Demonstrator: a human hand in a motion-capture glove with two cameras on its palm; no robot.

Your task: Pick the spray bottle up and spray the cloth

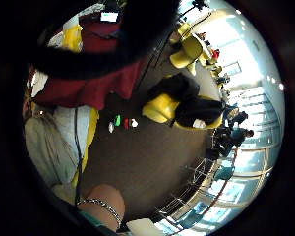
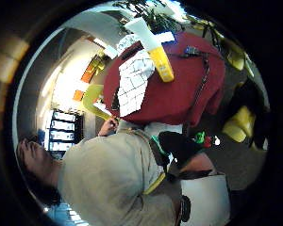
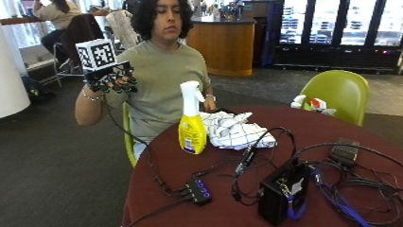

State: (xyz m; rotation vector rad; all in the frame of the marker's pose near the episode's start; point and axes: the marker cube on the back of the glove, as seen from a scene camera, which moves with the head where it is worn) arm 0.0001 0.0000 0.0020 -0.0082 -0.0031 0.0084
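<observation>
A café or canteen-style lounge.
A wooden service counter [image 3: 231, 45], glass-fronted drink fridges [image 3: 340, 28], dark carpet, green shell chairs [image 3: 337, 92] around a round maroon desk [image 3: 353, 127], and tall windows.

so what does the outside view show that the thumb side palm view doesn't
Only the outside view shows the gloved right hand, raised beside the person's shoulder away from the table, fingers relaxed and holding nothing, plus the black box and cables on the table.

Only the thumb side palm view shows the floor past the table with small coloured items on it.

Both show the spray bottle standing beside the checked cloth on the red table, untouched.
</observation>
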